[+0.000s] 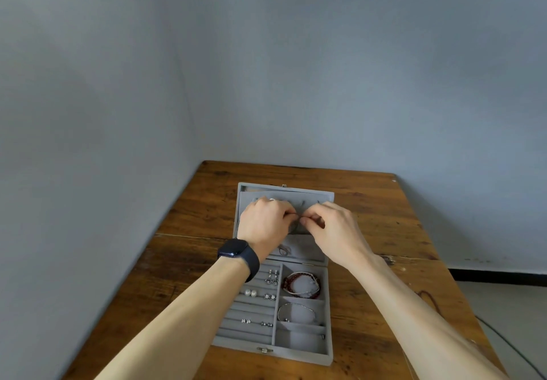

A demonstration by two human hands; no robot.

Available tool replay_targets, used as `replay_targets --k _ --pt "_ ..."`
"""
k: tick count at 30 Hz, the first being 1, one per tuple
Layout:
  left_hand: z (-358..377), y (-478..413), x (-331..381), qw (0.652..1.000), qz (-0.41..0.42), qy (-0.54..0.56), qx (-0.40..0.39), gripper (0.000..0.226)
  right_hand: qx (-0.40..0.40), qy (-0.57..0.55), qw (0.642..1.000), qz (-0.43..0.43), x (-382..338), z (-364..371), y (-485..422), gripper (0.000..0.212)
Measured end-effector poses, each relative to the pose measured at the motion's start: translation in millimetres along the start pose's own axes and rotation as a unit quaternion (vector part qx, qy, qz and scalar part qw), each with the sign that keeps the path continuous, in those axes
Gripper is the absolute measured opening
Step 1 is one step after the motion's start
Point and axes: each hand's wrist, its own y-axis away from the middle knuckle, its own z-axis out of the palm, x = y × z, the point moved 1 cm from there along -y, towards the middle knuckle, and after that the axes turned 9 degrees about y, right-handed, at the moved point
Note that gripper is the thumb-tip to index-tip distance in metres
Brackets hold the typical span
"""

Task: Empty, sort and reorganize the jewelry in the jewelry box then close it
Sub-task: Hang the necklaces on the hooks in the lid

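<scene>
A grey velvet jewelry box [329, 347] lies open on the wooden table, its lid [325, 194] folded flat away from me. Over the lid, my left hand [266, 225] and my right hand [331, 227] pinch the two ends of a thin necklace chain [297, 217] between them. In the tray, earrings [271, 277] and pearl studs [250, 293] sit in the ring rolls on the left. A red bead bracelet [288, 283] and a silver bracelet [296, 305] lie in the right compartments. A small piece [284, 250] rests in the lid pocket.
The wooden table [189, 219] stands in a corner against grey walls. A dark cord [429, 298] hangs off the table's right edge. A black watch [236, 251] is on my left wrist.
</scene>
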Motion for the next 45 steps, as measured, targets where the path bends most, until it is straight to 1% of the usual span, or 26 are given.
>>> replay_targets --k 2,4,6,11,17,20,23,25,26,27,29,30,31,33,35,38,41,43,44,45 --pt "-0.5 -0.3 -5.4 0.997 -0.043 0.067 0.013 0.018 -0.034 0.014 0.999 -0.002 0.7 3.4 1.1 0.010" --pt "-2.4 -2.5 -10.1 0.988 -0.066 0.133 0.035 0.015 -0.032 0.016 0.999 -0.003 0.6 6.0 1.9 0.008" --pt "-6.5 -4.8 -10.3 0.980 -0.066 0.182 0.051 0.013 0.001 0.008 1.000 -0.002 -0.3 6.8 2.1 0.007" --pt "-13.8 -8.8 -1.8 0.960 -0.067 0.253 0.100 0.011 0.094 -0.011 0.995 0.009 -3.1 4.3 -1.5 0.004" --pt "-15.5 -10.1 -0.4 0.959 -0.050 0.247 0.126 0.012 0.148 -0.022 0.989 0.004 -2.0 7.0 -0.7 0.003" --pt "-21.2 -14.5 3.6 0.956 -0.034 0.247 0.153 0.010 0.155 -0.027 0.987 -0.011 -6.1 5.8 -2.5 0.002" --pt "-25.4 -18.8 7.4 0.954 -0.020 0.251 0.163 0.010 0.158 -0.030 0.987 -0.012 -9.9 5.0 -4.8 0.002" --pt "-25.5 -17.1 5.8 0.959 -0.019 0.233 0.160 0.011 0.159 -0.032 0.987 -0.007 -10.6 5.2 -4.9 0.002" --pt "-24.4 -14.5 3.2 0.967 -0.016 0.205 0.151 0.012 0.154 -0.032 0.988 -0.003 -9.5 5.9 -4.8 0.002" --pt "-22.3 -10.7 -0.8 0.979 -0.009 0.157 0.132 0.015 0.142 -0.029 0.989 0.001 -8.1 6.9 -4.2 0.003" --pt "-15.0 -0.4 -9.3 0.999 0.009 -0.009 0.050 0.019 0.098 -0.018 0.995 0.009 -4.3 9.9 -2.0 0.004" --pt "-10.4 5.7 -12.2 0.995 0.017 -0.095 0.002 0.019 0.070 -0.009 0.997 0.010 -2.8 11.4 -0.4 0.004" --pt "-6.1 11.6 -14.0 0.986 0.017 -0.158 -0.039 0.019 0.044 0.005 0.999 0.007 -2.2 13.4 1.6 0.005" --pt "-0.7 19.0 -11.7 0.970 0.002 -0.222 -0.098 0.019 0.005 0.041 0.999 -0.007 -2.9 17.9 5.3 0.004" --pt "2.1 17.9 -6.7 0.962 -0.009 -0.239 -0.133 0.021 -0.017 0.055 0.998 -0.017 -4.6 21.1 6.6 0.004" --pt "-1.7 11.8 -0.2 0.964 -0.028 -0.220 -0.145 0.017 -0.038 0.058 0.997 -0.015 -5.2 22.0 4.4 0.007" --pt "-5.0 10.8 0.3 0.978 -0.025 -0.184 -0.099 0.020 -0.050 0.076 0.996 -0.006 -6.2 22.2 2.4 0.010" --pt "-3.4 12.3 0.2 0.985 -0.007 -0.158 -0.068 0.030 -0.049 0.078 0.996 -0.001 -8.0 21.9 1.1 0.011" --pt "-1.9 13.0 0.1 0.986 0.004 -0.150 -0.066 0.034 -0.056 0.077 0.995 0.000 -8.9 21.6 0.1 0.011" --pt "-0.2 13.0 -0.5 0.986 0.013 -0.148 -0.073 0.034 -0.069 0.074 0.995 -0.001 -9.6 20.9 -1.2 0.011"
